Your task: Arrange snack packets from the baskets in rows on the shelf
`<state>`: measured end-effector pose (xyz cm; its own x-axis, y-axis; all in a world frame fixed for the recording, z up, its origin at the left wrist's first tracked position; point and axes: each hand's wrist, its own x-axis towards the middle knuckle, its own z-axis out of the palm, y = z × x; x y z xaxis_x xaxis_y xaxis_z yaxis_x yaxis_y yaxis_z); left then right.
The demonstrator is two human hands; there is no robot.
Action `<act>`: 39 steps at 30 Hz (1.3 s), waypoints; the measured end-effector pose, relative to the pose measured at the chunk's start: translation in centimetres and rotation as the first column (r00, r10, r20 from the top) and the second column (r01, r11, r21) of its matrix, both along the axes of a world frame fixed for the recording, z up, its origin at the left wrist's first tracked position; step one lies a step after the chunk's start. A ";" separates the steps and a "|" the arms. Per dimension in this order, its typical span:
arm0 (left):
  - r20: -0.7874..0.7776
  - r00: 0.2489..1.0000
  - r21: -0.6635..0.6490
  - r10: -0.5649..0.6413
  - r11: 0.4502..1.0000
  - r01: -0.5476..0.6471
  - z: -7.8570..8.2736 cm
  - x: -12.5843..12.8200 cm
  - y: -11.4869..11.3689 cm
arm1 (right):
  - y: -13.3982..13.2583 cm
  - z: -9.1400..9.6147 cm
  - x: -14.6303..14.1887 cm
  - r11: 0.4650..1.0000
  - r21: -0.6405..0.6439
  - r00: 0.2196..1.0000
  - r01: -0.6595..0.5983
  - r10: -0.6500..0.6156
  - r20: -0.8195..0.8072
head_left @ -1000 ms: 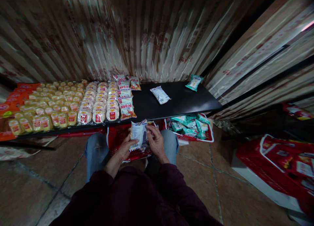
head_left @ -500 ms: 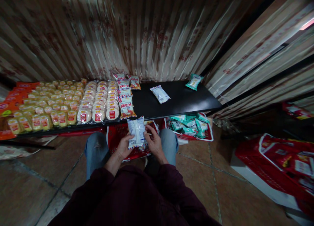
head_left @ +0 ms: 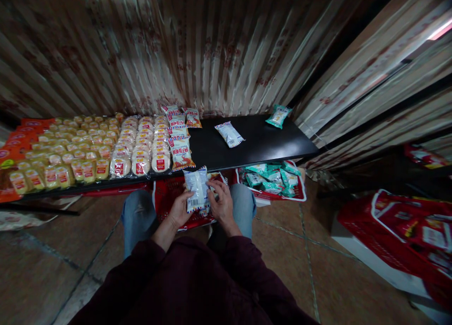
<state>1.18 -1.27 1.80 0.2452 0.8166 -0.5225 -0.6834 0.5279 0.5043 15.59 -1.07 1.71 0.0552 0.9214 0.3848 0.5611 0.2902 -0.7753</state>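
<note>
White snack pkt (head_left: 197, 188) held upright btwn both hands, just near of black shelf (head_left: 261, 144) edge, over red basket (head_left: 169, 193). Left hand (head_left: 180, 210) grips its lower left; right hand (head_left: 221, 205) pinches its right edge.

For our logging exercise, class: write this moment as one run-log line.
left hand: holds white snack packet | right hand: grips its right edge | below: red basket | ahead: black shelf
</note>
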 end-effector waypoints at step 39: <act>-0.418 0.902 0.235 0.108 0.972 -0.007 -0.3 -0.5 0.0 | -0.2 -1.0 1.0 0.883 -0.411 0.802 -0.226 -0.071 -0.593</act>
